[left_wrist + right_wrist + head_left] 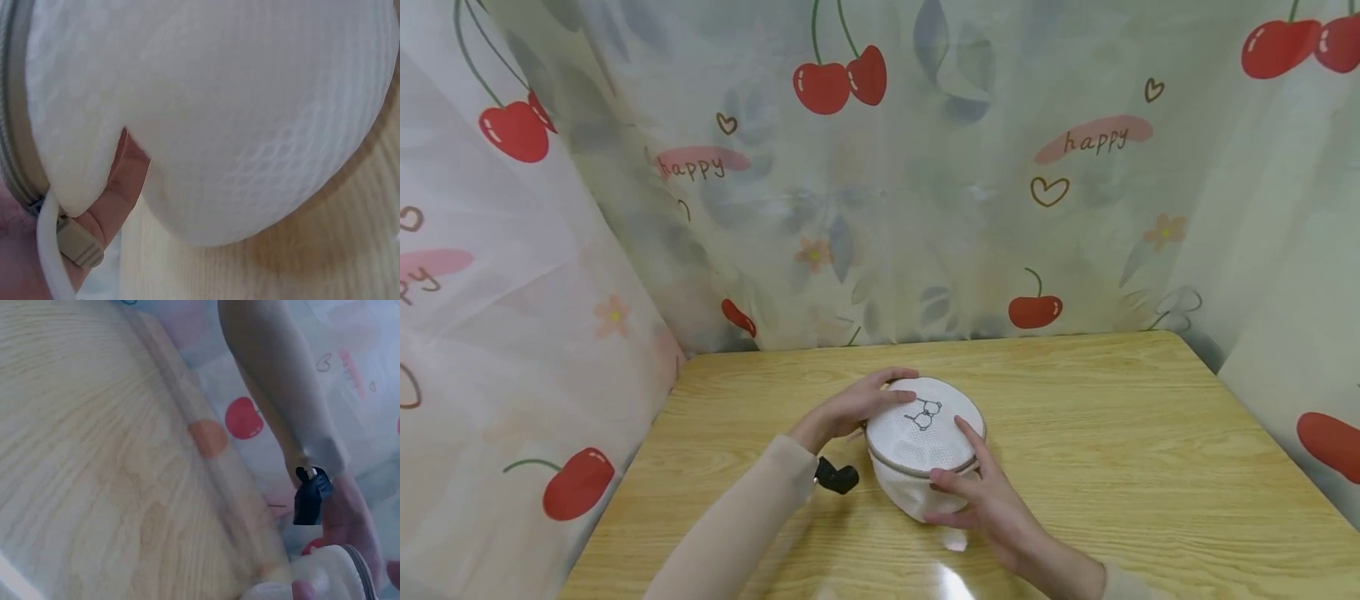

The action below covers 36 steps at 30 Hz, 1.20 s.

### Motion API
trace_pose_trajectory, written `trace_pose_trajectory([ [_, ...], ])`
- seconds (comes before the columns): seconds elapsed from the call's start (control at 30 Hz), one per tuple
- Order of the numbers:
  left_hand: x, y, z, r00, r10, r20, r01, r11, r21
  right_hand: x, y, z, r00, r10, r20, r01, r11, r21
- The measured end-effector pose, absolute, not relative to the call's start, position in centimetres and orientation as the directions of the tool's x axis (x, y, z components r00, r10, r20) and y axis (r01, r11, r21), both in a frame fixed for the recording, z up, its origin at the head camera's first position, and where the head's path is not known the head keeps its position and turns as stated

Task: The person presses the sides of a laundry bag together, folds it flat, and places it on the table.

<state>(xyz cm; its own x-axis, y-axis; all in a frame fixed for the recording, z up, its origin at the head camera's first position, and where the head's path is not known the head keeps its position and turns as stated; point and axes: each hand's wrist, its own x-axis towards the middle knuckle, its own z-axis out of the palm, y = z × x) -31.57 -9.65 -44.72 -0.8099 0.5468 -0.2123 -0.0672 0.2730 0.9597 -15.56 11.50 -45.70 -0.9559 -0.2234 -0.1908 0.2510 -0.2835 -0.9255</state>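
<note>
Three sides, left, far and right, are hung with pale sheeting printed with red cherries, hearts and lettering [895, 242]. A yellow-brown wood-grain worktop [1120, 433] stands within it. A beige long sleeve [737, 521] reaches in from the near left.

The item under inspection is a white mesh fabric bag, round and drum-shaped [895, 490], about midway between the left and right sides of the worktop. Its flat round mesh lid [917, 454] faces up; the contents cannot be made out. Whether the base sits fully flat cannot be told.

The right hand [992, 504] grips the near right of the bag, fingertips on the lid and rim, others against the side wall. The left hand [865, 400] grips the far left rim, fingers over the lid; the left wrist view also shows a finger pressing the mesh inward.

A small black fitting [838, 477] sits at the left cuff, just beside the bag. A grey line drawing of bears [925, 414] marks the lid. A taupe zip [9, 137] runs round the rim, and a beige ribbed zip pull [80, 242] hangs beside the left hand.

Judgement: the step in hand appears to be steadying and positioning the bag. Working the zip next would call for one hand bracing the rim while the other pinches the pull.
</note>
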Motion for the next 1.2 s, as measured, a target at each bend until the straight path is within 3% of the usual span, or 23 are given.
trace_pose_trajectory([
  [0.27,-30.5,-8.6,-45.0,-0.822,0.524,-0.223,-0.117,0.228,0.967,-15.5,10.1,-46.5,-0.976,-0.154,-0.153,0.202,-0.386,-0.9],
  [0.77,-30.3,-8.6,-45.9,-0.826,0.522,-0.214,-0.046,0.315,0.948,-16.7,10.7,-47.9,-0.978,-0.124,-0.167,0.198,-0.305,-0.932],
  [1.07,-30.4,-8.7,-46.0,-0.844,0.516,-0.148,0.113,0.44,0.891,-17.1,10.9,-48.9,-0.972,-0.132,-0.192,0.224,-0.303,-0.926],
  [1.2,-30.4,-8.7,-46.2,-0.848,0.51,-0.146,0.126,0.46,0.879,-17.2,10.9,-49.3,-0.971,-0.144,-0.19,0.225,-0.291,-0.93],
])
